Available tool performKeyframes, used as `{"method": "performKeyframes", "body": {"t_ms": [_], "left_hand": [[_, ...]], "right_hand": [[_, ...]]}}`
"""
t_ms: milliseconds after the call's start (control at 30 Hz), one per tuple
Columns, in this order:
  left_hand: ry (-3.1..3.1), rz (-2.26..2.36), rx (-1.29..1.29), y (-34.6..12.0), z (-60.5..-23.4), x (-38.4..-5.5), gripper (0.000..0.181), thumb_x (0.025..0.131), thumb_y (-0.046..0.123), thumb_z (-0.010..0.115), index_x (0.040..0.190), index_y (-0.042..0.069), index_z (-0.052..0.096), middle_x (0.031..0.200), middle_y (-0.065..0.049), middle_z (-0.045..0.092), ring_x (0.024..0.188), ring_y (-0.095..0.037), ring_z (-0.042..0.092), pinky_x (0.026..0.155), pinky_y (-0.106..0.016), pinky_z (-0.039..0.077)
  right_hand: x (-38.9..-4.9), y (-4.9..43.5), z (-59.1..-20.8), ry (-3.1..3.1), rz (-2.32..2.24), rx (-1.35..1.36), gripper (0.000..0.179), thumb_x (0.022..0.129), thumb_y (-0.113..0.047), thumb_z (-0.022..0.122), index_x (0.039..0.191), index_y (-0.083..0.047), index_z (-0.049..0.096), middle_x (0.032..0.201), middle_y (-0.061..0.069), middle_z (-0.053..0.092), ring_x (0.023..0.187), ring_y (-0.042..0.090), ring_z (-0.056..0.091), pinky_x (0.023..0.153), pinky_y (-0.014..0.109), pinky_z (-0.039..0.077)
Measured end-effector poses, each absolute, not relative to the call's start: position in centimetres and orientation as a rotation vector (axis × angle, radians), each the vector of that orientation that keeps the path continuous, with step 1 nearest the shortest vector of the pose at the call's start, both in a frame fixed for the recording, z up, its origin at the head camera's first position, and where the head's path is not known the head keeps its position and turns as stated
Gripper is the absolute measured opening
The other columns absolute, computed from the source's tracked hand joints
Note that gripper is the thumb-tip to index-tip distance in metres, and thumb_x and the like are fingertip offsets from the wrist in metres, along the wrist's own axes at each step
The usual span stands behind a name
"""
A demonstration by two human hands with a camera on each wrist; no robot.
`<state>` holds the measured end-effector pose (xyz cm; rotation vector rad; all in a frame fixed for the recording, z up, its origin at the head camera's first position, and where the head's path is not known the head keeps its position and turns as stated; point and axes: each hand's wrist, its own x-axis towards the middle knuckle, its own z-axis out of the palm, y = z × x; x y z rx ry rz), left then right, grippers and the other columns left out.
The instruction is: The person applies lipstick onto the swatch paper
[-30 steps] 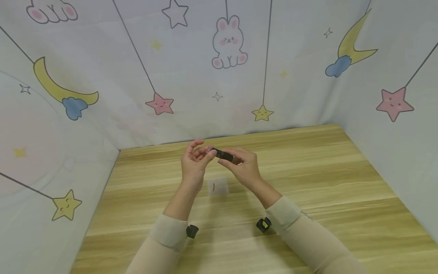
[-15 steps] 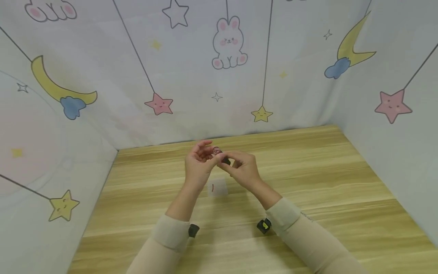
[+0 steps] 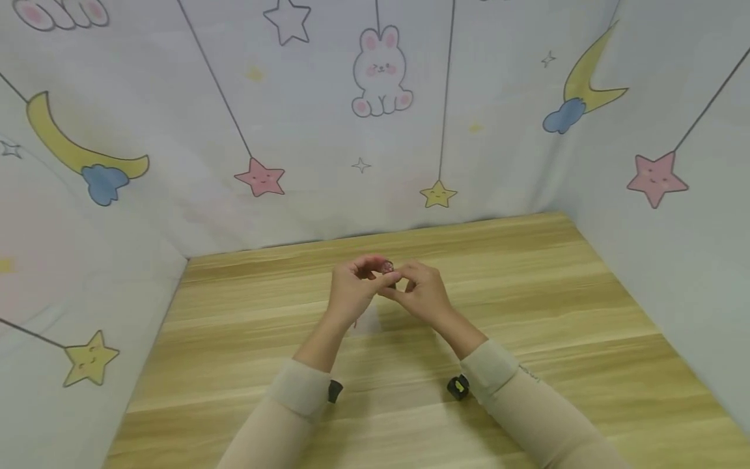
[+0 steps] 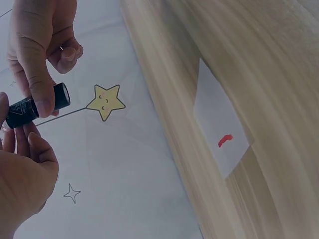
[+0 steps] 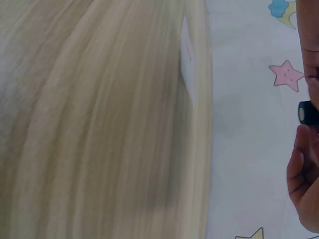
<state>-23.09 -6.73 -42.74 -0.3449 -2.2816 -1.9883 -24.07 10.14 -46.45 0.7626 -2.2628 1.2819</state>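
Observation:
Above the table, my left hand [image 3: 354,288] and right hand [image 3: 426,294] meet around a short black lipstick tube [image 4: 22,112] with a clear, pinkish end. In the left wrist view, the right hand [image 4: 37,55] pinches the black body from above between thumb and fingers. The left hand [image 4: 25,184] holds the clear end at the frame's left edge. The head view shows the pinkish end [image 3: 387,266] between the fingertips, the rest mostly hidden by them. Below the hands lies a white paper square [image 4: 217,117] with a short red stroke [image 4: 225,140].
The wood-grain table [image 3: 527,293] meets white curtains [image 3: 328,208] printed with stars, moons and a rabbit at the back and sides. Small black devices [image 3: 458,387] sit at both cuffs.
The tube, earlier lying lengthwise between the hands, has turned so its pinkish end faces up towards the head camera. The left hand has moved right, closer to the right hand, its fingers curling in.

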Motion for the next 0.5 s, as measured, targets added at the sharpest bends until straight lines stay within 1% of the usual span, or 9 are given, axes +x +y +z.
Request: {"method": "performKeyframes", "body": {"t_ms": [33,100,167,267,333,400,500], "left_hand": [[-2.321,-1.976,-0.334,-6.6,-43.0,-23.2,0.026,0.081,0.024,0.088,0.099,0.010,0.077,0.092,-0.002,0.073,0.085,-0.023,0.064,0.074,-0.026,0.050],[-2.381,-1.947,-0.323,-6.5,-43.8,-23.5,0.025,0.080,0.026,0.088,0.098,0.011,0.077,0.091,0.000,0.073,0.084,-0.020,0.064,0.074,-0.026,0.050],[-2.418,-1.914,-0.340,-6.3,-44.7,-23.9,0.024,0.080,0.025,0.088,0.097,0.011,0.077,0.090,0.000,0.073,0.083,-0.018,0.064,0.073,-0.028,0.051],[-2.484,-1.881,-0.358,-6.2,-46.1,-24.1,0.022,0.081,0.026,0.087,0.096,0.013,0.076,0.090,0.003,0.073,0.083,-0.017,0.064,0.075,-0.029,0.052],[-2.526,-1.870,-0.376,-6.1,-47.1,-24.1,0.022,0.081,0.026,0.087,0.096,0.014,0.076,0.091,0.003,0.074,0.085,-0.016,0.064,0.077,-0.031,0.052],[-2.568,-1.863,-0.385,-6.0,-47.9,-23.9,0.022,0.081,0.025,0.087,0.097,0.014,0.076,0.093,0.004,0.074,0.087,-0.017,0.063,0.079,-0.033,0.052],[-2.622,-1.834,-0.396,-5.7,-48.8,-23.7,0.023,0.080,0.026,0.088,0.096,0.015,0.077,0.094,0.005,0.074,0.088,-0.018,0.062,0.080,-0.034,0.052]], "right_hand": [[-24.1,10.3,-46.5,-2.317,1.241,0.737,0.025,0.075,-0.018,0.091,0.095,-0.009,0.079,0.091,0.003,0.075,0.060,0.015,0.057,0.052,0.024,0.046],[-24.2,10.5,-46.8,-2.437,1.164,0.678,0.026,0.076,-0.024,0.090,0.096,-0.010,0.079,0.092,0.003,0.075,0.069,0.018,0.063,0.059,0.029,0.051],[-24.2,10.7,-47.3,-2.554,1.121,0.616,0.028,0.078,-0.027,0.089,0.098,-0.010,0.079,0.096,0.004,0.075,0.079,0.020,0.067,0.069,0.034,0.055],[-24.2,10.9,-48.4,-2.713,1.101,0.526,0.030,0.082,-0.031,0.087,0.103,-0.011,0.079,0.105,0.004,0.075,0.099,0.022,0.069,0.087,0.042,0.055],[-24.1,11.0,-49.2,-2.784,1.115,0.479,0.028,0.084,-0.029,0.085,0.105,-0.011,0.079,0.109,0.004,0.074,0.104,0.023,0.068,0.092,0.044,0.054],[-23.9,11.1,-50.0,-2.827,1.115,0.451,0.023,0.085,-0.024,0.084,0.103,-0.011,0.078,0.107,0.004,0.075,0.099,0.021,0.068,0.090,0.043,0.054],[-23.6,11.2,-50.7,-2.855,1.125,0.444,0.011,0.084,-0.015,0.082,0.092,-0.009,0.076,0.091,0.003,0.073,0.080,0.017,0.065,0.076,0.038,0.055]]}}
